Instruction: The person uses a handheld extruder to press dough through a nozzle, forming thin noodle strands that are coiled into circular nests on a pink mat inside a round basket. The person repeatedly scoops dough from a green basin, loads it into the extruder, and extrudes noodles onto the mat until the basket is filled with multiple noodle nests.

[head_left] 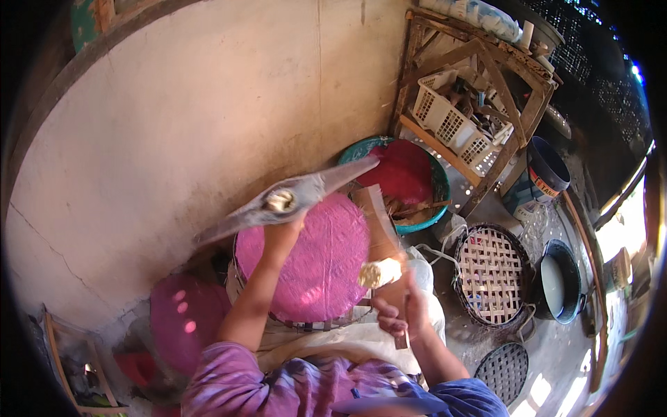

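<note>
My left hand [287, 226] reaches up to a long, greyish, translucent sheet [319, 184] stretched slantwise, and appears to grip it at the middle. A pale yellowish lump [280, 201] shows there; my left fingertips are mostly hidden. My right hand [404, 311], blurred by motion, is closed around a long flat brown wooden blade or slat [379, 222] that slants up and away. A pale cream, roll-shaped lump [380, 273] lies against it, just above my fingers. Beneath both hands a large round pink mass [323, 257] fills a woven basket [347, 321].
Beyond stands a teal basin [442, 182] with red material inside. At the right are a woven basket [492, 274], a dark basin of whitish liquid [556, 278] and a bucket [545, 170]. A wooden rack holds a white crate [445, 115]. Another pink mass [184, 323] sits by the wall.
</note>
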{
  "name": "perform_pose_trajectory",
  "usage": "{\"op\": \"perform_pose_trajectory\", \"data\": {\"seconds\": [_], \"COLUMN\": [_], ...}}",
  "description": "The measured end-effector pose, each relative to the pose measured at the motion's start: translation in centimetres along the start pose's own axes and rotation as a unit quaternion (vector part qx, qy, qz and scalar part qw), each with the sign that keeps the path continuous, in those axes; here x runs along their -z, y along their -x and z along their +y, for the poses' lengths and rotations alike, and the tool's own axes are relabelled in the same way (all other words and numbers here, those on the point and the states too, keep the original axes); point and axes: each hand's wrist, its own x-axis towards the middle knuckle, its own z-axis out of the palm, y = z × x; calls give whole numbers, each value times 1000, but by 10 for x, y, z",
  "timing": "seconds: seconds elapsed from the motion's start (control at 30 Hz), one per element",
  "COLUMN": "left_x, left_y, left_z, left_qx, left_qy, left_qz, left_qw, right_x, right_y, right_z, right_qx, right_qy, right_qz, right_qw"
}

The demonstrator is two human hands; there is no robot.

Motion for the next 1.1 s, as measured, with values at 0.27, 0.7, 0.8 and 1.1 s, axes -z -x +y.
{"op": "perform_pose_trajectory", "data": {"seconds": [0.27, 0.7, 0.8, 1.1], "left_x": [23, 33, 25, 69], "left_y": [48, 83, 88, 11], "left_z": [24, 59, 55, 88], "left_qx": [-135, 41, 85, -40], "left_qy": [-319, 89, 82, 347], "left_qz": [-114, -482, -501, -256], "left_qw": [931, 871, 857, 901], "right_x": [-23, -57, -55, -25], "right_y": [14, 16, 11, 25], "right_z": [-28, -37, -37, -52], "right_qx": [455, 289, 239, -185], "right_qy": [601, 805, 764, 318], "right_qz": [132, -35, -36, -211], "right_qw": [643, 518, 598, 906]}}
